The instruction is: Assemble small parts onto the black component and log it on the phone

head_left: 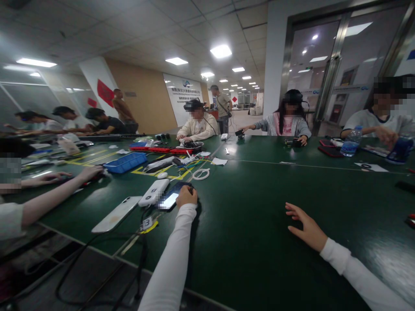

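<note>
My left hand (187, 197) is closed at the right end of a dark phone (169, 200) with a partly lit screen. Something small and dark shows at its fingertips, but the fingers hide what it is. Beside that phone lie a white power bank (154, 191) and a pale phone (117, 213), back side up. My right hand (305, 226) hovers over or rests on the green table (246, 207), I cannot tell which. Its fingers are spread, with nothing in them.
A blue tray (126, 163), a coiled white cable (201, 174) and paper scraps lie further off. Black cables (97, 236) hang at the near edge. A co-worker's arm (58, 194) reaches in from the left. Several people sit around the table; a water bottle (351, 141) stands right.
</note>
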`<state>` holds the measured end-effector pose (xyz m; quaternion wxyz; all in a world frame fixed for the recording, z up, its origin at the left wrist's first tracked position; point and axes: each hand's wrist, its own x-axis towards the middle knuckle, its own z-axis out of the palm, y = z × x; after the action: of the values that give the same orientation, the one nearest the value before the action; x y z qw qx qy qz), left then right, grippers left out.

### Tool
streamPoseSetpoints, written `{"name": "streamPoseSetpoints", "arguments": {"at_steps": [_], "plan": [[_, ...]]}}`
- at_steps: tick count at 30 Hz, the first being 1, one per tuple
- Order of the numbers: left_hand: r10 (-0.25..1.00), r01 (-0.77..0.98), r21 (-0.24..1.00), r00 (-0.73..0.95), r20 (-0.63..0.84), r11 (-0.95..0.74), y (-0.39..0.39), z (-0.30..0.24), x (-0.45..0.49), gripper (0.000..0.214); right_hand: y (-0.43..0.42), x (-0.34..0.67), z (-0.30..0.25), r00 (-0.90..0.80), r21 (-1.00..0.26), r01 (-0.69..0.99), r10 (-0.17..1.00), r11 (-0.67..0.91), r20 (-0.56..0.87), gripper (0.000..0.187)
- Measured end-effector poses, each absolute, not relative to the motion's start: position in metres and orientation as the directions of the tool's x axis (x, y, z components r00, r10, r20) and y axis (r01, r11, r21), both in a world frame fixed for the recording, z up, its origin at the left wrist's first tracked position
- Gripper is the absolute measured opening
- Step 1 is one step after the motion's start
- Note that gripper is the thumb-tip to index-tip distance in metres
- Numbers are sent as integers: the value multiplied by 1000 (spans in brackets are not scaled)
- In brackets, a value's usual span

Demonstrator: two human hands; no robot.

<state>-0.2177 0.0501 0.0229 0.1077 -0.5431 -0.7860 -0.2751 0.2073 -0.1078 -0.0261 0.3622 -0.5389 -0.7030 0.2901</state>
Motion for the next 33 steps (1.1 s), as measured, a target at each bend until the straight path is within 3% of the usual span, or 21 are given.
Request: {"name": "streamPoseSetpoints", "arguments": {"at_steps": [23, 33], "plan": [[770, 836, 529, -430, 471, 144, 60, 8, -238, 22, -109, 206, -22, -180, -778, 567, 962, 271, 204, 62], [731, 906, 408, -350, 585, 107, 66, -2, -247, 21, -108, 209, -27, -176, -779, 580, 970, 239, 166, 62]]}}
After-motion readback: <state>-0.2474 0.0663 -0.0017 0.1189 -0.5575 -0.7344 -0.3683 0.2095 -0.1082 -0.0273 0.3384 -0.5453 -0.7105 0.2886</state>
